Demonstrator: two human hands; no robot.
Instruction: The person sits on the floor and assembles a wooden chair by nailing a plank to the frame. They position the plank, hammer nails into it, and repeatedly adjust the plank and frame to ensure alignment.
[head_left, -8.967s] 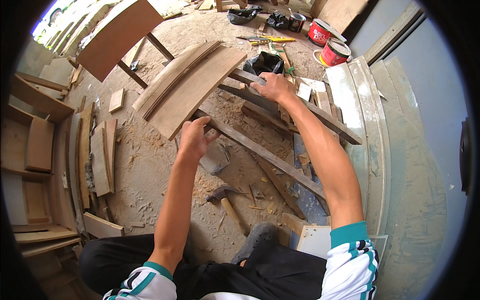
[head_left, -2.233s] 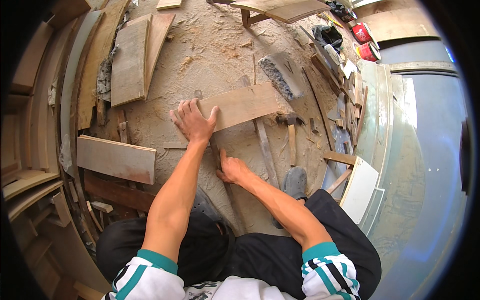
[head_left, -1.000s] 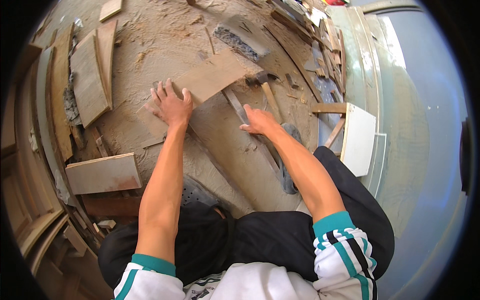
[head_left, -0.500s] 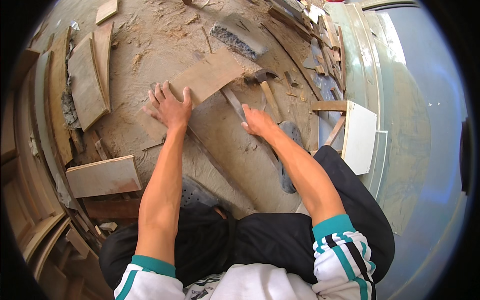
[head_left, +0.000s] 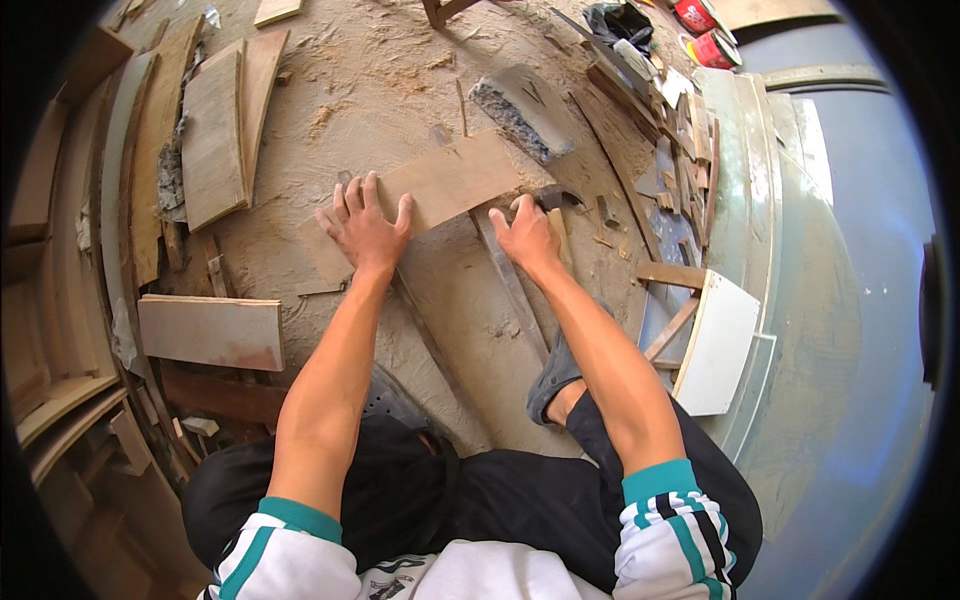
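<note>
A thin wooden board (head_left: 455,180) lies slantwise across two long strips, a left strip (head_left: 440,345) and a right strip (head_left: 512,290). My left hand (head_left: 370,228) rests on its left part with fingers spread. My right hand (head_left: 527,238) is beside the board's right end, its fingers curled and the thumb toward the board's near edge. Whatever those fingers may hold is hidden. Just beyond that hand lies a hammer (head_left: 560,196) with a dark head; its wooden handle is partly covered by the hand.
A concrete block (head_left: 525,110) sits past the board. Wooden panels (head_left: 215,140) and a short plank (head_left: 210,330) lie at left. Scrap wood (head_left: 690,150), a white-faced wooden piece (head_left: 718,345) and glass sheets (head_left: 810,260) are at right. My shoe (head_left: 560,375) is near the right strip.
My right hand has moved forward from the right strip to the board's right end, close to the hammer. My left hand stays spread on the board. The whole view has shifted.
</note>
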